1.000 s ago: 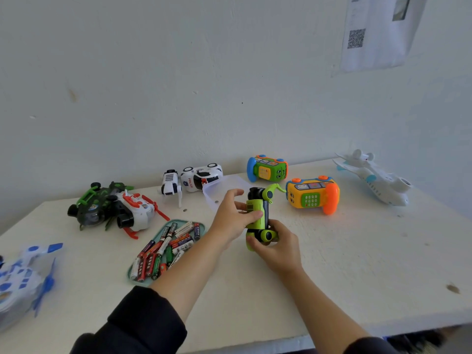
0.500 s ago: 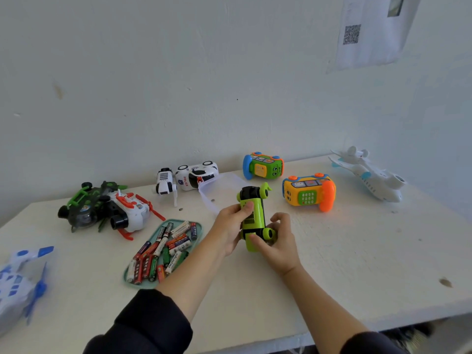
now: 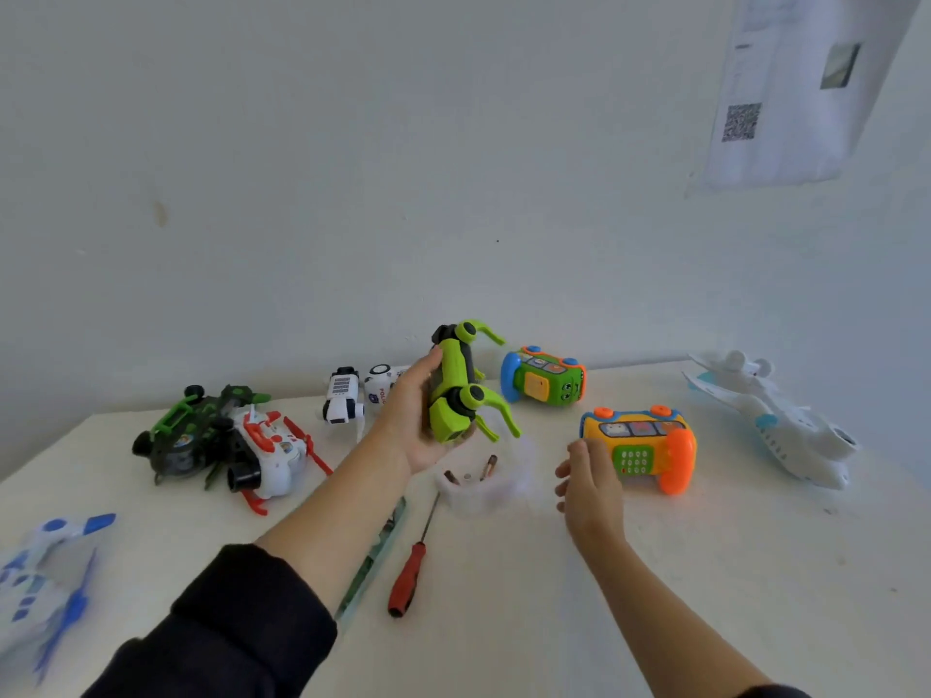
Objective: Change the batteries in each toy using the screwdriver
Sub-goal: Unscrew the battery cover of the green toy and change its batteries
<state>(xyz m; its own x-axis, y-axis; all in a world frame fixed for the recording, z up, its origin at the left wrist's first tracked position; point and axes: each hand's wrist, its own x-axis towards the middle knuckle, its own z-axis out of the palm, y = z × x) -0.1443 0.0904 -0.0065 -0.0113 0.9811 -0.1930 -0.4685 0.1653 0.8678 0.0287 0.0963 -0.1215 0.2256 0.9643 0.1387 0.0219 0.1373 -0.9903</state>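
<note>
Currently left hand (image 3: 420,425) grips the green toy (image 3: 453,390), lifted above the table (image 3: 705,571). Right hand (image 3: 587,488) hovers loosely open, holding nothing. Screwdriver (image 3: 409,571) lies below, untouched. Likely step: toy in hand, cover still to unscrew; next move calls for fetching the screwdriver.

A white table (image 3: 705,571) is bearing toys at its far side and a red screwdriver (image 3: 409,571) lying near the middle.

qr-code sheet (image 3: 791,88) hangs on white wall (image 3: 352,168).
</note>
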